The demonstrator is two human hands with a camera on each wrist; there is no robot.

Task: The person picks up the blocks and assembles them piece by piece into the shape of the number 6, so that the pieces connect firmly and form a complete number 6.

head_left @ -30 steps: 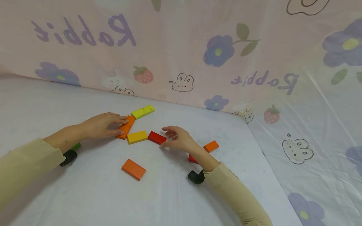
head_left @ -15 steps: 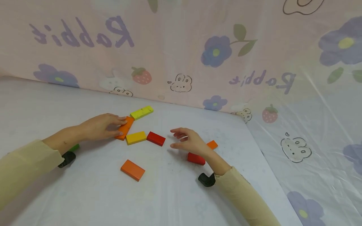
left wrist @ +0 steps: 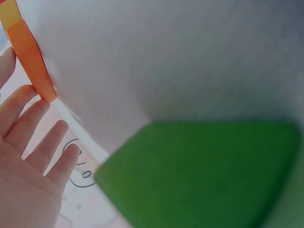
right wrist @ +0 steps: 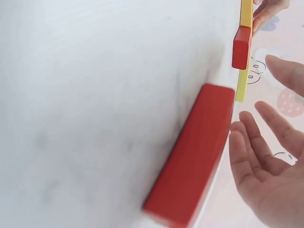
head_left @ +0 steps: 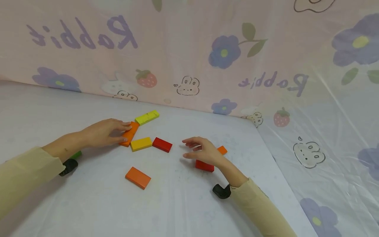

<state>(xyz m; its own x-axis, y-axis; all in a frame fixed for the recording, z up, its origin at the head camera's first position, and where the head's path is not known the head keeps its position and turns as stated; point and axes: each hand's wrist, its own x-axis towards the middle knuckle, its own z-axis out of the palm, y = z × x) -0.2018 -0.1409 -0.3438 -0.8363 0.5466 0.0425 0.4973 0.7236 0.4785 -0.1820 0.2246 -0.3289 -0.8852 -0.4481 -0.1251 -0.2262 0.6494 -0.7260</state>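
Note:
My left hand holds an orange block lying on the table, thumb near one end and fingertips at the other. Its near end meets a yellow block, and a red block continues that line to the right. A lime-yellow block lies by the orange block's far end. My right hand hovers with fingers loosely bent and nothing in them. Beneath that hand and wrist sits a second red block, seen large in the right wrist view.
Another orange block lies at the front middle. A small orange piece shows behind the right wrist. Partly hidden by the left forearm is a green block. A patterned curtain rises behind the white table.
My right hand has drawn away from the red block in the line, moving right and slightly nearer. The left hand stays at the orange block, and the blocks keep their arrangement.

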